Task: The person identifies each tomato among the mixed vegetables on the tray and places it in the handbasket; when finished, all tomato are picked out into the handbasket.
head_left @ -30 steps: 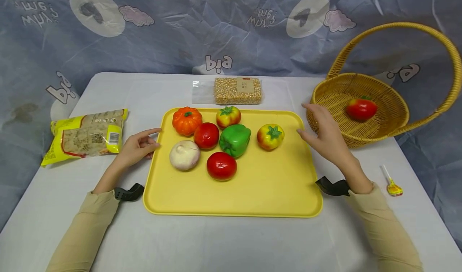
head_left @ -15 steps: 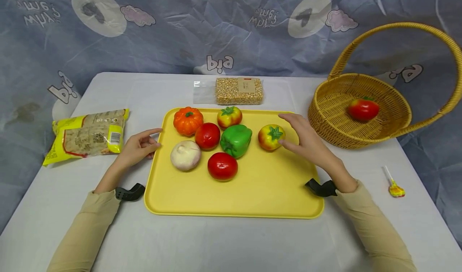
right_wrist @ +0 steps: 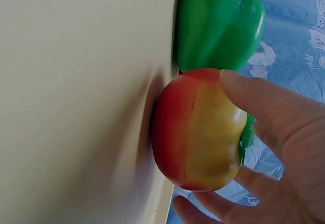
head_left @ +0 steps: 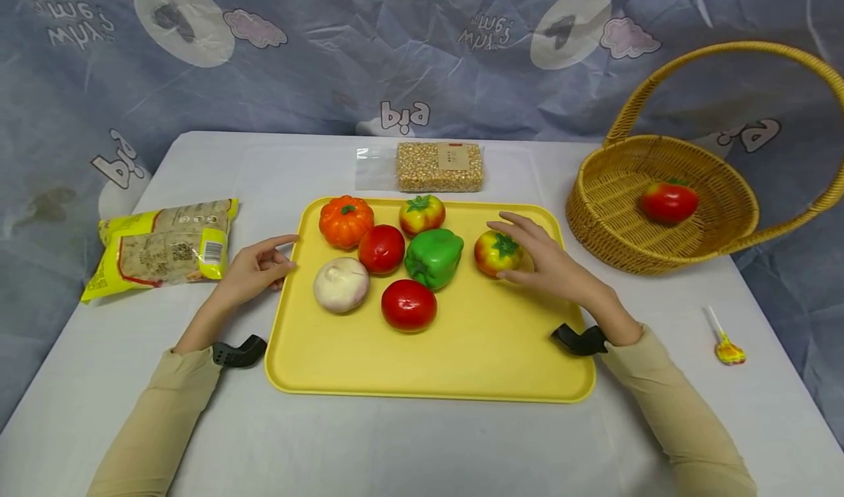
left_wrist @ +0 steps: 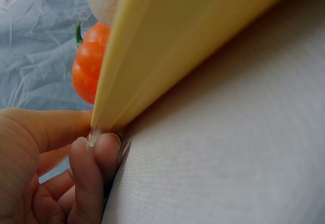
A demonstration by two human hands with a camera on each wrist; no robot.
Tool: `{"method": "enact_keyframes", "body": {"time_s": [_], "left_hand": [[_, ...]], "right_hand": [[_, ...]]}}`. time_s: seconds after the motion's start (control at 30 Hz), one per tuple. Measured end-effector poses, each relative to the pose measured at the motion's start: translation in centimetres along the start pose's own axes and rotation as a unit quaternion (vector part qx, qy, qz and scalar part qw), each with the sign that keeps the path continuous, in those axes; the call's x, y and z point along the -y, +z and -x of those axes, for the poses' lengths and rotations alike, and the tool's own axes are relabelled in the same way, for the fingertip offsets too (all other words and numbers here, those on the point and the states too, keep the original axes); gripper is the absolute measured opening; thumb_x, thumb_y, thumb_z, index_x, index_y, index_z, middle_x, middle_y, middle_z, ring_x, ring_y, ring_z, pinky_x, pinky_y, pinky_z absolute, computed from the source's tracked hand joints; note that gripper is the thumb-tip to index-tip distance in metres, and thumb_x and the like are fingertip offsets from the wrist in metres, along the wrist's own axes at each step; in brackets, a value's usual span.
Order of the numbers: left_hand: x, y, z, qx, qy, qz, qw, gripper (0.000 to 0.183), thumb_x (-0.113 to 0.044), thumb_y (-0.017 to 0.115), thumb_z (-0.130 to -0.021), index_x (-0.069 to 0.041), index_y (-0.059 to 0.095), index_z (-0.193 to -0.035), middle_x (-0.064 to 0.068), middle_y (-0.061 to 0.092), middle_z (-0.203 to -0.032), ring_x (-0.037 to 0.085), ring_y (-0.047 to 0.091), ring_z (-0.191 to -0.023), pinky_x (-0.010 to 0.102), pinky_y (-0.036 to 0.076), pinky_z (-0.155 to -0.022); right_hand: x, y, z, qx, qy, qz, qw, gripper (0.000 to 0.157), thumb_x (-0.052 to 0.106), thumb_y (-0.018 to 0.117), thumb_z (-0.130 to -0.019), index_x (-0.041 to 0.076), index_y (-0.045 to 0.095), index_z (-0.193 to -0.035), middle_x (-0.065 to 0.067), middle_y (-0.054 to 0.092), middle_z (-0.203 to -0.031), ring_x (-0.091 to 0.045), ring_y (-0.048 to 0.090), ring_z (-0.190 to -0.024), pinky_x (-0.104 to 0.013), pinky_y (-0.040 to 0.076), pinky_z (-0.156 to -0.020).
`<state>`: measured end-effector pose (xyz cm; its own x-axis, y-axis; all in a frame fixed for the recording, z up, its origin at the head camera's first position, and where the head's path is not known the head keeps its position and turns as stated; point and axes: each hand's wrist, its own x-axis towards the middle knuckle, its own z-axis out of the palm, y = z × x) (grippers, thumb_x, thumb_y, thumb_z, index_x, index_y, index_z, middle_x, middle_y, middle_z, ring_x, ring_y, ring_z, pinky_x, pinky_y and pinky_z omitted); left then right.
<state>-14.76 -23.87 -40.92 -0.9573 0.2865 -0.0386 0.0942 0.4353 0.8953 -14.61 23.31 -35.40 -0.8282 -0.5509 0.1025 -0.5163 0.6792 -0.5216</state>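
Note:
A red-and-yellow toy tomato (head_left: 491, 253) with a green leafy top stands on the right part of a yellow tray (head_left: 428, 365). My right hand (head_left: 547, 262) is spread around it, the thumb at its near side and the other fingers reaching over the far side. In the right wrist view the thumb tip overlaps the tomato (right_wrist: 198, 132), and a green toy bell pepper (right_wrist: 218, 26) shows beyond. My left hand (head_left: 253, 270) pinches the tray's left rim; the left wrist view shows fingers (left_wrist: 86, 173) against the tray edge (left_wrist: 114, 82).
On the tray are a toy pumpkin (head_left: 346, 221), a white bulb-shaped vegetable (head_left: 341, 285), two red round pieces and another red-and-yellow tomato (head_left: 422, 215). A wicker basket (head_left: 613, 240) holds a red piece (head_left: 669, 202). Grain packages (head_left: 439, 167) and a lollipop (head_left: 728, 350) lie around.
My right hand has moved left from beside the basket to around the red-and-yellow tomato on the tray. The left hand stays at the tray's rim.

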Motion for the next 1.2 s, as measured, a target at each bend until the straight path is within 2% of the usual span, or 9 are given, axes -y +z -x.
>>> {"method": "enact_keyframes", "body": {"time_s": [0.17,0.33,0.6,0.73,0.87,0.97,1.03,1.2], "left_hand": [[0.0,0.0,-0.1,-0.003,0.000,-0.001,1.0000,0.050,-0.009,0.060,-0.090,-0.003,0.045,-0.137,-0.005,0.062,-0.077,0.004,0.053,-0.052,0.023,0.049,-0.047],[-0.1,0.0,-0.1,-0.003,-0.009,-0.006,0.9999,0.050,-0.008,0.060,-0.090,-0.002,0.045,-0.137,-0.002,0.062,-0.077,0.004,0.053,-0.052,0.023,0.049,-0.048],[-2.7,0.1,0.7,0.000,-0.009,-0.007,0.9999,0.047,-0.002,0.057,-0.090,0.005,0.045,-0.135,0.010,0.062,-0.078,0.005,0.053,-0.052,0.024,0.048,-0.048],[-3.0,0.1,0.8,0.000,-0.011,-0.006,0.9999,0.047,-0.002,0.057,-0.090,0.005,0.045,-0.135,0.010,0.062,-0.079,0.005,0.053,-0.052,0.024,0.049,-0.048],[-3.1,0.1,0.8,0.001,-0.011,-0.004,0.9999,0.047,-0.003,0.058,-0.090,0.004,0.045,-0.135,0.007,0.062,-0.078,0.006,0.053,-0.052,0.024,0.049,-0.048],[-2.9,0.1,0.7,-0.001,-0.008,0.000,1.0000,0.047,-0.003,0.058,-0.090,0.004,0.046,-0.134,0.005,0.062,-0.076,0.005,0.053,-0.052,0.024,0.048,-0.047],[-2.1,0.1,0.5,-0.003,-0.006,0.000,1.0000,0.047,-0.002,0.058,-0.090,0.004,0.046,-0.134,0.004,0.062,-0.076,0.005,0.053,-0.051,0.023,0.048,-0.047],[-0.1,0.1,-0.1,-0.005,-0.005,-0.004,1.0000,0.048,-0.006,0.060,-0.090,-0.001,0.046,-0.136,-0.003,0.062,-0.077,0.004,0.053,-0.052,0.023,0.048,-0.047]], "right_hand": [[0.1,0.1,-0.2,0.014,0.003,-0.003,1.000,0.074,0.017,0.075,-0.079,0.019,0.039,-0.143,-0.016,0.030,-0.150,-0.037,0.030,-0.138,-0.056,0.031,-0.108],[0.2,0.2,-0.2,0.020,0.001,-0.002,1.000,0.067,0.016,0.074,-0.080,0.020,0.044,-0.140,-0.013,0.037,-0.147,-0.032,0.033,-0.136,-0.053,0.031,-0.109],[0.1,0.2,0.1,0.007,-0.017,0.006,1.000,0.058,0.015,0.076,-0.078,0.015,0.054,-0.131,-0.015,0.046,-0.137,-0.032,0.039,-0.129,-0.052,0.034,-0.105],[0.2,-0.2,0.4,0.004,-0.008,0.008,1.000,0.057,0.016,0.076,-0.078,0.017,0.054,-0.130,-0.014,0.045,-0.138,-0.032,0.039,-0.129,-0.052,0.034,-0.105],[0.2,-0.9,1.0,-0.016,-0.013,0.016,1.000,0.058,0.015,0.078,-0.075,0.017,0.056,-0.128,-0.013,0.047,-0.136,-0.032,0.042,-0.127,-0.052,0.035,-0.104],[0.0,-1.5,1.3,-0.037,-0.029,0.023,0.999,0.059,0.013,0.080,-0.073,0.016,0.057,-0.127,-0.014,0.049,-0.133,-0.031,0.044,-0.124,-0.049,0.038,-0.101],[0.0,-2.0,1.5,-0.050,-0.038,0.030,0.998,0.060,0.012,0.081,-0.071,0.016,0.057,-0.126,-0.012,0.050,-0.132,-0.029,0.046,-0.123,-0.044,0.040,-0.098],[0.0,-3.1,2.1,-0.077,-0.047,0.045,0.995,0.066,0.010,0.082,-0.069,0.016,0.056,-0.129,-0.010,0.051,-0.132,-0.026,0.048,-0.120,-0.020,0.037,-0.098]]}}
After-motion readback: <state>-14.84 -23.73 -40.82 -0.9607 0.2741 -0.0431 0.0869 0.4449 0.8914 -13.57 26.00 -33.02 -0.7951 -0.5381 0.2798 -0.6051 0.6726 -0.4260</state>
